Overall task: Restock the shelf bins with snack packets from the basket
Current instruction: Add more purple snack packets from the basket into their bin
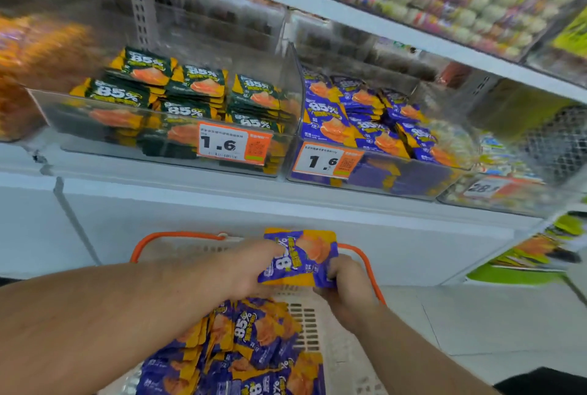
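Two hands, left point(251, 264) and right point(346, 286), both gripping one purple packet stack point(301, 258) above one basket point(317, 324).

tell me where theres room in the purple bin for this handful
The purple bin has bare room at its back, behind the purple packets, which crowd the front. The green bin is stacked full across its front; only its rear stands free. Both hands, left hand and right hand, hold the purple stack over the basket.

Head cam, close, fwd-down over basket point(336, 324), shelf point(222, 194).
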Tool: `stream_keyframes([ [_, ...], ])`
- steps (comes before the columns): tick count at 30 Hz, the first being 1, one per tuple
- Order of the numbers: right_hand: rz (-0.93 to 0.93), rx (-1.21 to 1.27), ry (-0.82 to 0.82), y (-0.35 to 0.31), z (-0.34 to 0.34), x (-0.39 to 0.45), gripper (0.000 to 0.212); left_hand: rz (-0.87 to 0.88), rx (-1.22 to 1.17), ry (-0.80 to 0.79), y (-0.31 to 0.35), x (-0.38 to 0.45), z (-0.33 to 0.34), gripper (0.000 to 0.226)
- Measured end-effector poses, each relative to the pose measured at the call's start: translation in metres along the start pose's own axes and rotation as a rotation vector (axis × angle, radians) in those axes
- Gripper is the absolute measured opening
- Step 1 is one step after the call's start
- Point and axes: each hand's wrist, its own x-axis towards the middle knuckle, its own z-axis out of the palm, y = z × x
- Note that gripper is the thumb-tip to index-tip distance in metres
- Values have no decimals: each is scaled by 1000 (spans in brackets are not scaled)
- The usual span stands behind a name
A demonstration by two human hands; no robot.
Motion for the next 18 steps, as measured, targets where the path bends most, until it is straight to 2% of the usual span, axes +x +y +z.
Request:
stream_keyframes([
  [2,-129,-244,52,-7,-4,0,15,136,60,62,8,-2,6,14],
  [3,-221,-417,148,-9,-8,4,14,201,115,72,13,-5,9,14],
  [5,-503,-685,347,-16,-17,8,24,322,199,75,23,-13,14,18],
  [7,-831,-867,226,-25,-23,3,30,408,290,56,32,-21,17,22],
  [10,-970,-1217,-46,-37,-24,-8,50,491,354,-41,47,-38,21,19],
  [13,-999,-1233,-60,-53,-22,-15,63,569,372,-79,63,-52,24,13],
  [18,-1197,-978,79,-77,-13,-28,53,738,305,-25,90,-67,31,14],
])
